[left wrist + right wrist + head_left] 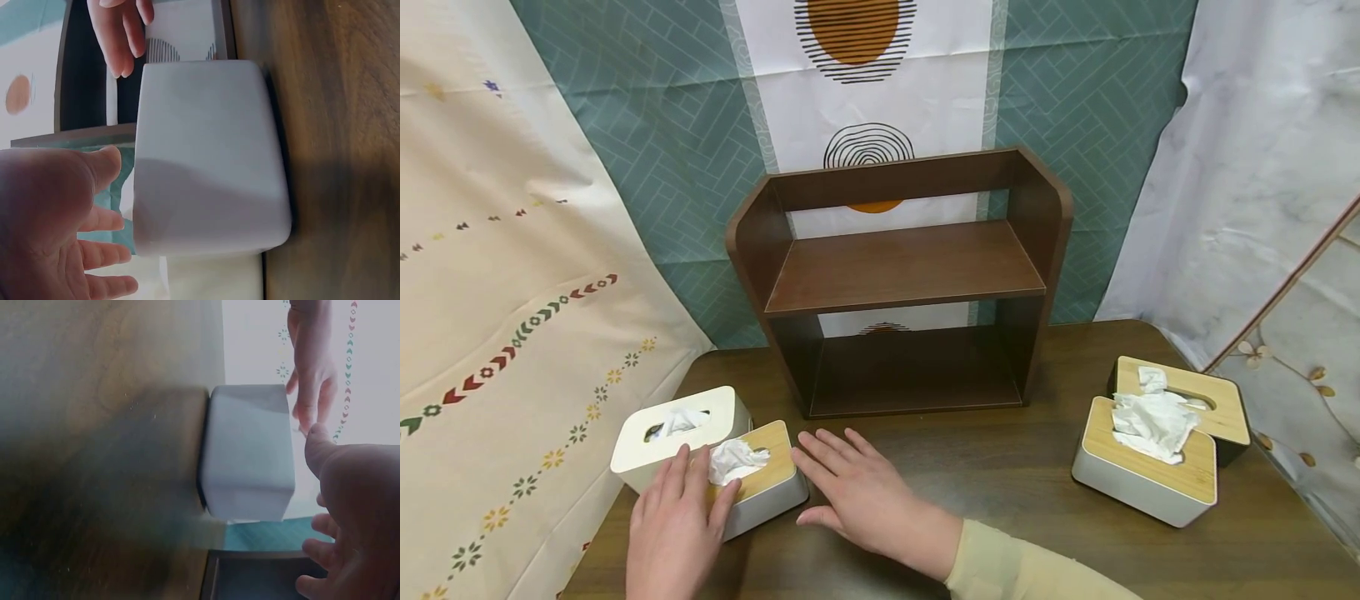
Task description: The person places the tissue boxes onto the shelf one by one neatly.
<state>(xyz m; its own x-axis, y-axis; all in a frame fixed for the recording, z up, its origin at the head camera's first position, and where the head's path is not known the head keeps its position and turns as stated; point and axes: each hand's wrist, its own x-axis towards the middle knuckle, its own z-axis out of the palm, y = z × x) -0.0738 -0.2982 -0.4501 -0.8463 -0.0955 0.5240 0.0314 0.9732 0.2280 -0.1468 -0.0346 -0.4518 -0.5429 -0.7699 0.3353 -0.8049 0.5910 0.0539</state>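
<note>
A tissue box with a light wooden lid and pale grey body [771, 500] stands on the table at left, white tissue poking from its slot. Behind it, to the left, is an all-white tissue box [722, 412]. My left hand [673, 521] is at the wooden-lidded box's left end, fingers extended; whether they touch it I cannot tell. At its right end, my right hand [868, 500] has its fingers spread and straight, grasping nothing. Both wrist views show the pale box side [209, 156] close by, with the hands beside its upper part.
A dark brown two-tier shelf [910, 267] stands at the back of the table [970, 475]. To the right, a pale wooden-lidded tissue box [1138, 492] sits in front of a black one with a wooden lid [1217, 396]. Patterned cloths [647, 150] hang around the table.
</note>
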